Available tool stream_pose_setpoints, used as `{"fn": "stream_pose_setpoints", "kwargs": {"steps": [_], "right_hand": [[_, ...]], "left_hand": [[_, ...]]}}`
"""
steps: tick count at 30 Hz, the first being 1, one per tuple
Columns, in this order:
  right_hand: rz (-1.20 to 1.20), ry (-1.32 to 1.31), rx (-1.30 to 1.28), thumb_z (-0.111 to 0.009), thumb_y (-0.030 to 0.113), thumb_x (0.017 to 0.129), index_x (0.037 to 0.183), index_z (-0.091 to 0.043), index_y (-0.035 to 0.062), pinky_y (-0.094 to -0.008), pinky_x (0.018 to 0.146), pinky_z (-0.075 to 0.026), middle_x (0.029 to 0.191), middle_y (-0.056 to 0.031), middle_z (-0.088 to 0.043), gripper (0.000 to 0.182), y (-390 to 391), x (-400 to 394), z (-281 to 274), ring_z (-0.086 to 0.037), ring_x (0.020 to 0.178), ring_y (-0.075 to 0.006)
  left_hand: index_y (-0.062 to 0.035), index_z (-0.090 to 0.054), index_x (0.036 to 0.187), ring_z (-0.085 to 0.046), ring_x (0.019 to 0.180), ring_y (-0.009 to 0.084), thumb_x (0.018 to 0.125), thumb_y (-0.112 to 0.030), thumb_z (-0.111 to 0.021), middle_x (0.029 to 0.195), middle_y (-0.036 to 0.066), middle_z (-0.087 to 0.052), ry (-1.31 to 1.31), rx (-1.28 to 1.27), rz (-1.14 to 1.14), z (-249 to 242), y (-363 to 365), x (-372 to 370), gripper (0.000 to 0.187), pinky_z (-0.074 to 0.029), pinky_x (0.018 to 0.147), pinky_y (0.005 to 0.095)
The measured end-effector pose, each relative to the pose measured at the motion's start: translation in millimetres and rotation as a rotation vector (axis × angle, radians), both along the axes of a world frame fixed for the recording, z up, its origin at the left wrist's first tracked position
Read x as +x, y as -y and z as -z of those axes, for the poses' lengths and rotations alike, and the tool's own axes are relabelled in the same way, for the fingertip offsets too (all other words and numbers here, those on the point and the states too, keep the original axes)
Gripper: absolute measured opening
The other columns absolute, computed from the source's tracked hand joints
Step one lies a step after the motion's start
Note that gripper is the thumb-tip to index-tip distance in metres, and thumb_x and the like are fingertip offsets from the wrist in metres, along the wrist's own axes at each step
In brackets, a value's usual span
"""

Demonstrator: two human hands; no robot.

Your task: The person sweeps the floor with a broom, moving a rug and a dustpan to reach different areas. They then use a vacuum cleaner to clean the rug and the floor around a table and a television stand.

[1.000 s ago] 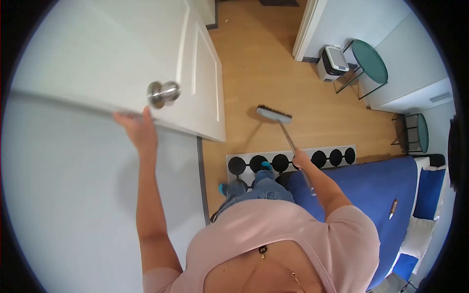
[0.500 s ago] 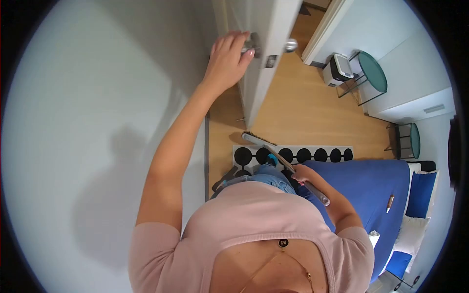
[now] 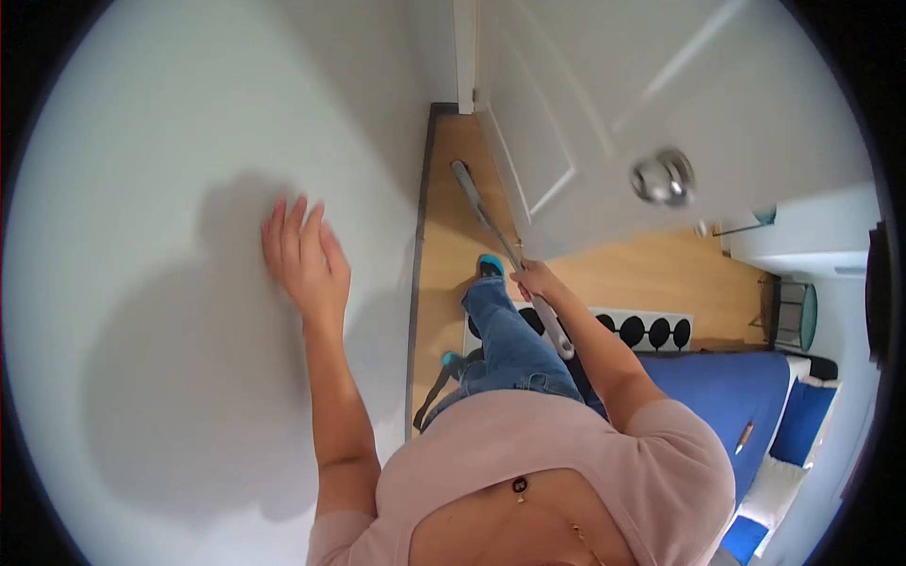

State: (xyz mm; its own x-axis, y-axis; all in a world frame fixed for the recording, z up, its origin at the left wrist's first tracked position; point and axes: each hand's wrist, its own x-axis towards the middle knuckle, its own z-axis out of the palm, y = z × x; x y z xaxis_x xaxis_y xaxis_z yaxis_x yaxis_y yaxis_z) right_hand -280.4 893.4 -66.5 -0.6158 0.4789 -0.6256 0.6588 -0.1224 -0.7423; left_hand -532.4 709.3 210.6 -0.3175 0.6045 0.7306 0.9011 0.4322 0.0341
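My left hand (image 3: pixel 307 255) is raised beside the wall on the left, fingers slightly apart, holding nothing. My right hand (image 3: pixel 536 280) is wrapped round the middle of a long grey-handled brush (image 3: pixel 494 224). The brush's far end is low over the wooden floor, in the gap between the wall and the white door (image 3: pixel 585 123); its near end points back toward my body. On the door's face is a round metal knob (image 3: pixel 663 177), apart from both hands.
The grey wall (image 3: pixel 170 302) runs along my left. A patterned mat (image 3: pixel 613 316) lies past my legs. At the right are a blue-covered bed (image 3: pixel 708 387) with pillows and a green round table (image 3: pixel 809 316). The door's edge reaches over the floor in front.
My left hand has let go of the doorknob and moved left and down. The door has swung to the right. My right hand has moved forward and left, carrying the brush into the gap.
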Motion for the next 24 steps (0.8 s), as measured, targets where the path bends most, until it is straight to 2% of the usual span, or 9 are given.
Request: {"fn": "stream_pose_setpoints", "kwargs": {"steps": [3, 7, 9, 11, 14, 17, 20, 21, 24], "right_hand": [[-0.048, 0.100, 0.091, -0.051, 0.013, 0.075, 0.076, -0.046, -0.0020, -0.0320, 0.034, -0.037, 0.046, -0.0114, -0.047, 0.016, -76.2, -81.9, 4.8, -0.050, 0.037, -0.0199], [-0.248, 0.030, 0.598, -0.049, 0.010, 0.073, 0.082, -0.048, -0.0051, -0.0357, 0.042, -0.045, 0.059, -0.0181, -0.054, 0.019, -188.3, -177.4, 80.4, -0.056, 0.046, -0.0255], [-0.287, 0.157, 0.656, -0.048, 0.010, 0.073, 0.089, -0.049, -0.0057, -0.0375, 0.048, -0.048, 0.070, -0.0214, -0.057, 0.023, -232.0, -223.1, 98.6, -0.058, 0.054, -0.0287], [-0.220, 0.276, 0.502, -0.047, 0.009, 0.074, 0.098, -0.048, -0.0049, -0.0394, 0.051, -0.049, 0.077, -0.0237, -0.057, 0.028, -258.5, -259.5, 121.6, -0.059, 0.059, -0.0325], [-0.207, 0.343, 0.457, -0.045, 0.007, 0.076, 0.109, -0.043, -0.0019, -0.0413, 0.053, -0.049, 0.082, -0.0246, -0.057, 0.035, -261.3, -285.4, 162.2, -0.059, 0.065, -0.0348], [-0.241, 0.411, 0.624, -0.044, 0.005, 0.077, 0.120, -0.034, 0.0025, -0.0433, 0.063, -0.048, 0.087, -0.0239, -0.056, 0.044, -233.5, -246.0, 212.6, -0.059, 0.076, -0.0344], [-0.380, 0.515, 0.445, -0.044, 0.004, 0.078, 0.126, -0.024, 0.0058, -0.0451, 0.070, -0.046, 0.090, -0.0230, -0.056, 0.052, -198.7, -178.1, 174.9, -0.056, 0.084, -0.0367], [-0.434, 0.420, 0.651, -0.045, 0.003, 0.076, 0.128, -0.021, 0.0063, -0.0441, 0.066, -0.047, 0.086, -0.0227, -0.057, 0.057, -181.7, -122.5, 211.9, -0.057, 0.079, -0.0364], [-0.560, 0.632, 0.444, -0.041, 0.012, 0.081, 0.130, -0.022, 0.0076, -0.0453, 0.069, -0.046, 0.083, -0.0256, -0.057, 0.053, -156.9, -57.4, 128.8, -0.057, 0.079, -0.0368]], "left_hand": [[-0.0119, -0.058, 0.098, -0.048, 0.106, 0.0255, 0.074, -0.006, -0.053, 0.109, 0.004, -0.054, -0.124, -0.287, -0.157, 8.4, -1.0, -10.4, 0.025, -0.028, 0.093, 0.0448], [-0.0176, -0.058, 0.097, -0.049, 0.105, 0.0231, 0.074, -0.010, -0.051, 0.110, 0.000, -0.055, -0.280, -0.469, -0.270, 25.7, -10.3, -25.1, 0.025, -0.021, 0.097, 0.0429], [-0.0187, -0.059, 0.095, -0.049, 0.104, 0.0213, 0.075, -0.012, -0.051, 0.108, -0.002, -0.056, -0.320, -0.559, -0.427, 33.2, -10.9, -24.4, 0.022, -0.020, 0.097, 0.0418], [-0.0200, -0.060, 0.094, -0.046, 0.105, 0.0209, 0.075, -0.013, -0.052, 0.106, -0.004, -0.057, -0.387, -0.636, -0.533, 42.3, -3.4, -18.1, 0.021, -0.018, 0.098, 0.0416], [-0.0188, -0.063, 0.091, -0.044, 0.106, 0.0209, 0.077, -0.016, -0.055, 0.105, -0.003, -0.058, -0.480, -0.670, -0.559, 58.0, 2.0, -20.9, 0.016, -0.016, 0.098, 0.0412], [-0.0208, -0.064, 0.089, -0.038, 0.110, 0.0217, 0.075, -0.018, -0.057, 0.106, -0.004, -0.056, -0.492, -0.703, -0.569, 63.7, 14.5, -20.2, 0.016, -0.014, 0.098, 0.0418], [-0.0231, -0.063, 0.090, -0.036, 0.111, 0.0224, 0.074, -0.018, -0.057, 0.107, -0.004, -0.055, -0.461, -0.705, -0.588, 68.1, 21.5, -16.9, 0.018, -0.012, 0.099, 0.0419], [-0.0236, -0.064, 0.090, -0.036, 0.111, 0.0229, 0.074, -0.018, -0.057, 0.107, -0.004, -0.055, -0.465, -0.715, -0.582, 68.4, 25.8, -14.3, 0.019, -0.012, 0.099, 0.0422], [-0.0256, -0.064, 0.090, -0.036, 0.111, 0.0239, 0.071, -0.018, -0.058, 0.109, -0.005, -0.053, -0.469, -0.729, -0.585, 74.4, 38.7, -12.6, 0.021, -0.011, 0.099, 0.0433]]}}
